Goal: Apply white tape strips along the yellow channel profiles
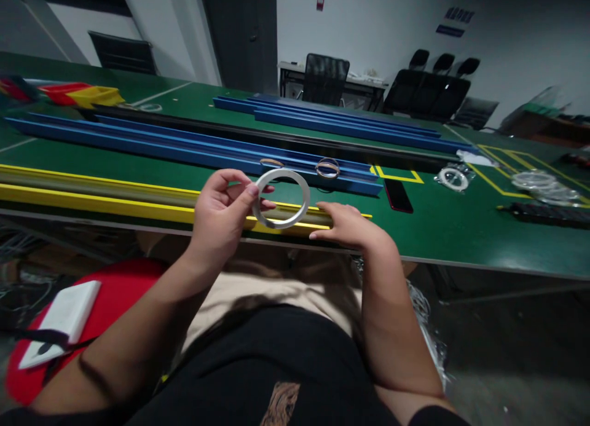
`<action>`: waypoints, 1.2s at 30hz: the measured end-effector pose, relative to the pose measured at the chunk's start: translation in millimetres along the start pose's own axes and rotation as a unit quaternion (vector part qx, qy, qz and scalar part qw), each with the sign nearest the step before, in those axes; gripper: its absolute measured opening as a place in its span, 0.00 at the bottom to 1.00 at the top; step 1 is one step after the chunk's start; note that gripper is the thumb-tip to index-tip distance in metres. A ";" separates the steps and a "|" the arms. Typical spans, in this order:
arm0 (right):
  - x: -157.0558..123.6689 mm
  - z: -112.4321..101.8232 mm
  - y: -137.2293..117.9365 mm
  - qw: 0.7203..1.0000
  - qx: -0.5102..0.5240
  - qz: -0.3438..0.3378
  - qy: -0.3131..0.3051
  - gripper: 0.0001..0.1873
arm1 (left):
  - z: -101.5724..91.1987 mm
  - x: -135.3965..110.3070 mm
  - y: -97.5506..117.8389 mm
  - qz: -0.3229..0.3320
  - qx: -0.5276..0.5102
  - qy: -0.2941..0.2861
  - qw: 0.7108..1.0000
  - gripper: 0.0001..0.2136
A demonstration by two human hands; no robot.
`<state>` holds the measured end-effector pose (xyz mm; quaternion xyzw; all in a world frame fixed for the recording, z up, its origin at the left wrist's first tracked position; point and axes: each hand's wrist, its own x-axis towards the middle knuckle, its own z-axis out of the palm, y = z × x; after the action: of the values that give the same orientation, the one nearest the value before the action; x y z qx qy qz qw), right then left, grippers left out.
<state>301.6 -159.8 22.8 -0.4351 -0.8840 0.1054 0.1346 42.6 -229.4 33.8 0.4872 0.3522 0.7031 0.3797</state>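
My left hand [222, 208] pinches a thin white ring [306, 198], which looks like a roll of tape, between thumb and fingers at its left side. The ring is tilted up above a long yellow channel [138, 205] that lies along the table's near edge. At the right part of that channel rests my right hand [343, 223], fingers stretched out and thumb apart, with nothing seen in it. Just beyond, a brownish ring [327, 175] stands on a blue channel [193, 152], with a second one [271, 162] lying to its left.
The green table [442, 241] also carries a phone [398, 195], a wrapped white ring [453, 179], several wrapped rings [537, 183], a black bar [548, 213] and further blue channels [341, 125]. Yellow and red bins [96, 96] stand far left. A red stool [124, 284] is below left.
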 end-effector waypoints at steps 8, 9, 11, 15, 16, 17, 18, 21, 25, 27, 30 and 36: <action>-16.8 8.6 -4.2 0.988 -0.148 0.021 0.027 0.32 | -34.6 37.4 -31.8 0.117 0.046 0.087 0.988 0.15; -22.9 9.8 -6.8 0.986 -0.155 0.012 0.054 0.33 | -37.9 40.4 -34.4 0.132 0.054 0.093 0.985 0.15; -34.0 13.2 -10.1 0.981 -0.169 -0.004 0.093 0.35 | -42.7 44.4 -39.0 0.153 0.064 0.107 0.980 0.16; -47.4 19.4 -5.6 0.977 -0.169 -0.019 0.125 0.36 | -42.1 42.5 -45.5 0.174 0.068 0.122 0.975 0.15; -49.5 19.9 -2.7 0.977 -0.165 -0.018 0.132 0.36 | -39.9 40.4 -46.5 0.179 0.070 0.117 0.974 0.15; -51.4 19.8 0.6 0.977 -0.162 -0.016 0.139 0.36 | -37.4 37.9 -47.3 0.185 0.074 0.109 0.974 0.14; -53.4 19.1 4.2 0.977 -0.159 -0.013 0.143 0.35 | -34.8 35.5 -48.0 0.191 0.080 0.100 0.973 0.14; -60.7 13.4 16.7 0.979 -0.153 -0.005 0.134 0.35 | -28.5 30.6 -50.1 0.198 0.098 0.078 0.972 0.13; -75.5 1.3 41.4 0.985 -0.136 0.016 0.108 0.38 | -27.8 31.5 -52.4 0.190 0.115 0.074 0.972 0.14; -86.0 -5.2 59.2 0.987 -0.126 0.027 0.100 0.39 | -29.2 33.0 -52.4 0.188 0.121 0.073 0.972 0.14; -106.8 -16.8 93.3 0.988 -0.118 0.051 0.087 0.40 | -28.8 33.5 -50.4 0.173 0.116 0.083 0.975 0.14; -145.6 -47.6 152.2 0.982 -0.094 0.164 0.017 0.39 | -9.4 29.6 -51.0 0.088 0.066 0.076 0.991 0.15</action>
<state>515.3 -181.4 0.1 -0.5865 -0.8043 0.0353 0.0886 36.4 -181.0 -0.6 0.4854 0.3814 0.7443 0.2551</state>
